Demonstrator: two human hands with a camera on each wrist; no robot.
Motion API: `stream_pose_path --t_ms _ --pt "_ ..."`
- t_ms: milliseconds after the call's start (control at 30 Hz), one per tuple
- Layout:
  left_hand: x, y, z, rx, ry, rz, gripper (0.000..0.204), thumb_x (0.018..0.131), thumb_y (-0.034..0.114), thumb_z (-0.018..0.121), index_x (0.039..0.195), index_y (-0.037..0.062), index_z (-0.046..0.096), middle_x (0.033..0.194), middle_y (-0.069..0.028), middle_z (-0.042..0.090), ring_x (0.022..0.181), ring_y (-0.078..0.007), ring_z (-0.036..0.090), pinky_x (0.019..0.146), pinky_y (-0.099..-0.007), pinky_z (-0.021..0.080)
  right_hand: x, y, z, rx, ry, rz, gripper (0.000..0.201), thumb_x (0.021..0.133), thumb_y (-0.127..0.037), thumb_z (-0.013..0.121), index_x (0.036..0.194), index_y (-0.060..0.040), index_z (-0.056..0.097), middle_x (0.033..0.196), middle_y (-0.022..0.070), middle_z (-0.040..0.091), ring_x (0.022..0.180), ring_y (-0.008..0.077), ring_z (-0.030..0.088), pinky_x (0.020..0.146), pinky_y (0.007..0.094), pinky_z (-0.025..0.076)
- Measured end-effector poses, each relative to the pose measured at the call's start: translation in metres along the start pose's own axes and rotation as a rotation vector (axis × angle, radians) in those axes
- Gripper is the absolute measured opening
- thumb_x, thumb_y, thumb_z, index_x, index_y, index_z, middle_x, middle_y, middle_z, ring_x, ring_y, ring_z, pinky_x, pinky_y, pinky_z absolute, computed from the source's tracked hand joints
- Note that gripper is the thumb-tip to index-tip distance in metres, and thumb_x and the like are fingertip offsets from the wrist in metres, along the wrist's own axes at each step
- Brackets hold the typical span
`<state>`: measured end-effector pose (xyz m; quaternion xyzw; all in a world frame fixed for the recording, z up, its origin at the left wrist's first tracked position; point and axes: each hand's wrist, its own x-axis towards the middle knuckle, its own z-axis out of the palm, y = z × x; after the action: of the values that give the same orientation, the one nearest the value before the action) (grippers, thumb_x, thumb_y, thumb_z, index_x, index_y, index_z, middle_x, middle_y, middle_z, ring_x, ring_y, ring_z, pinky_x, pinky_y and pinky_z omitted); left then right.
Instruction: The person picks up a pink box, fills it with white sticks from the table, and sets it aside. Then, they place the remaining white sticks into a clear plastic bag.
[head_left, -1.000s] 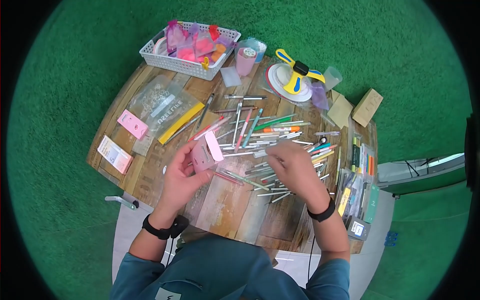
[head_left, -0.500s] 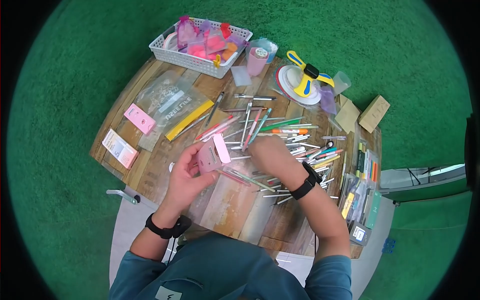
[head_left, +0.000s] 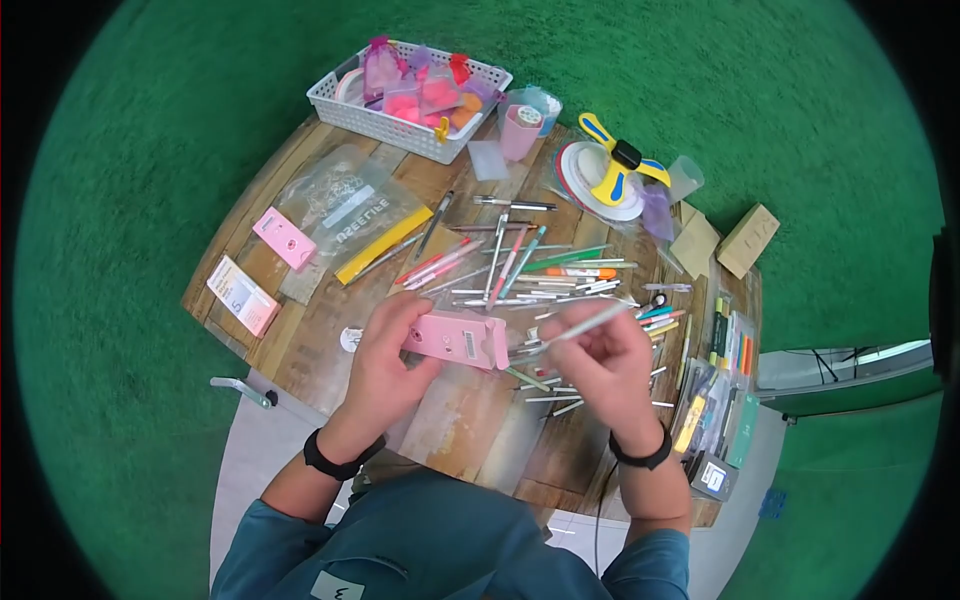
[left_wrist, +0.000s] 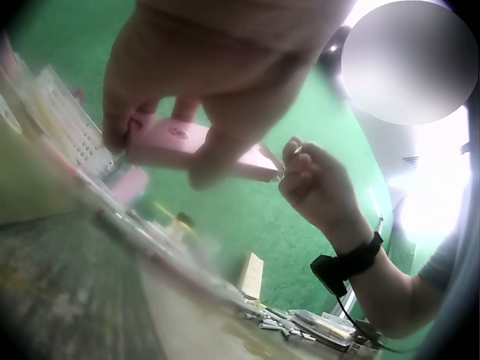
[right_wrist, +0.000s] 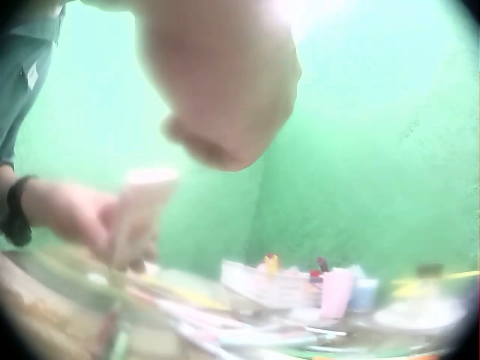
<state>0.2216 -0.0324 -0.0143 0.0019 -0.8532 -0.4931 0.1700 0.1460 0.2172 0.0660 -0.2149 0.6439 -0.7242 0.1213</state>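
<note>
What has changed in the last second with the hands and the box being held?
The right hand has drawn back from the pens, toward the body and rightward, now pinching a slim pale stick. The held pink box has swung so its open end points right, toward that hand. The left hand kept its grip; the basket stayed put.

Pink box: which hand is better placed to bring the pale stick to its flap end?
Right, I'd judge: the right hand pinches the pale stick near the flap, while the left hand is occupied gripping the pink box.
</note>
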Motion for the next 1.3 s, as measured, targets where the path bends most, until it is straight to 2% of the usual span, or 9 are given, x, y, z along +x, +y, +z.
stream_pose_path --t_ms 67,133,467,700,900,967,1100,1200,1300 --pt "0.001 0.001 0.003 -0.01 -0.021 0.025 0.068 0.073 -0.002 0.081 0.137 0.0046 0.058 0.14 -0.0154 0.056 0.13 -0.0262 0.057 0.104 -0.0351 0.049 -0.011 -0.006 0.008 0.079 -0.001 -0.023 0.034 0.092 0.004 0.071 0.124 -0.001 0.061 0.105 0.0093 0.073 0.095 0.0155 0.07 0.082 0.0298 0.057" --pt "0.0 0.003 0.005 -0.016 -0.044 0.051 0.069 0.072 -0.002 0.081 0.137 0.0045 0.058 0.139 -0.0152 0.056 0.13 -0.0266 0.057 0.103 -0.0351 0.05 -0.014 -0.003 0.01 -0.275 -0.139 -0.26 0.027 0.092 0.0 0.073 0.119 -0.0005 0.066 0.11 0.0116 0.073 0.095 0.017 0.071 0.08 0.029 0.056" --pt "-0.009 -0.003 0.019 -0.298 -0.15 -0.153 0.064 0.073 0.001 0.08 0.134 0.0041 0.059 0.135 -0.0132 0.057 0.119 -0.0247 0.06 0.095 -0.0329 0.051 -0.013 -0.005 0.013 -0.543 -0.003 -0.308 0.02 0.093 -0.003 0.074 0.113 -0.0025 0.07 0.097 0.0114 0.069 0.076 0.0187 0.066 0.065 0.0293 0.054" --pt "-0.008 0.005 0.023 -0.204 -0.137 -0.064 0.064 0.074 0.001 0.08 0.134 0.0042 0.059 0.133 -0.0117 0.057 0.117 -0.0234 0.06 0.093 -0.032 0.051 -0.012 0.004 0.016 -0.575 -0.039 -0.208 0.025 0.092 -0.005 0.076 0.115 -0.003 0.069 0.096 0.0119 0.069 0.076 0.0195 0.067 0.06 0.031 0.054" --pt "-0.01 0.0 0.021 -0.294 -0.175 -0.146 0.065 0.074 0.002 0.081 0.135 0.0043 0.058 0.132 -0.0111 0.058 0.117 -0.0233 0.061 0.094 -0.0332 0.051 -0.014 0.001 0.016 -0.521 0.043 -0.044 0.043 0.087 -0.004 0.08 0.127 -0.0035 0.065 0.088 0.0065 0.064 0.07 0.0123 0.062 0.057 0.0262 0.05" --pt "-0.01 -0.001 0.022 -0.299 -0.176 -0.149 0.065 0.074 0.002 0.081 0.135 0.0042 0.058 0.132 -0.0111 0.058 0.117 -0.0232 0.061 0.094 -0.0334 0.051 -0.015 0.007 0.012 -0.513 0.036 -0.214 0.047 0.086 -0.002 0.08 0.13 -0.0036 0.063 0.086 0.0048 0.062 0.068 0.0096 0.06 0.057 0.0246 0.049" --pt "-0.01 0.001 0.022 -0.321 -0.188 -0.173 0.066 0.074 0.002 0.082 0.135 0.0041 0.058 0.132 -0.0114 0.058 0.117 -0.0232 0.061 0.094 -0.0335 0.051 -0.016 0.005 0.014 -0.523 0.038 -0.274 0.046 0.087 0.0 0.078 0.13 -0.0028 0.063 0.084 0.0042 0.062 0.069 0.0094 0.06 0.056 0.0251 0.049" --pt "-0.01 0.002 0.021 -0.272 -0.193 -0.138 0.065 0.074 0.002 0.082 0.135 0.0041 0.058 0.132 -0.0118 0.058 0.117 -0.0239 0.061 0.094 -0.0335 0.051 -0.016 -0.002 0.018 -0.496 0.084 -0.295 0.038 0.085 0.0 0.078 0.122 -0.0021 0.067 0.083 0.0056 0.063 0.069 0.0143 0.062 0.058 0.0294 0.049" --pt "-0.01 0.002 0.02 -0.261 -0.195 -0.136 0.065 0.075 0.003 0.082 0.135 0.0041 0.058 0.132 -0.0123 0.058 0.117 -0.0251 0.061 0.095 -0.0337 0.051 -0.015 0.002 0.013 -0.707 0.019 -0.477 0.033 0.082 -0.002 0.08 0.114 -0.0027 0.07 0.082 0.008 0.063 0.069 0.0222 0.062 0.061 0.0342 0.048"
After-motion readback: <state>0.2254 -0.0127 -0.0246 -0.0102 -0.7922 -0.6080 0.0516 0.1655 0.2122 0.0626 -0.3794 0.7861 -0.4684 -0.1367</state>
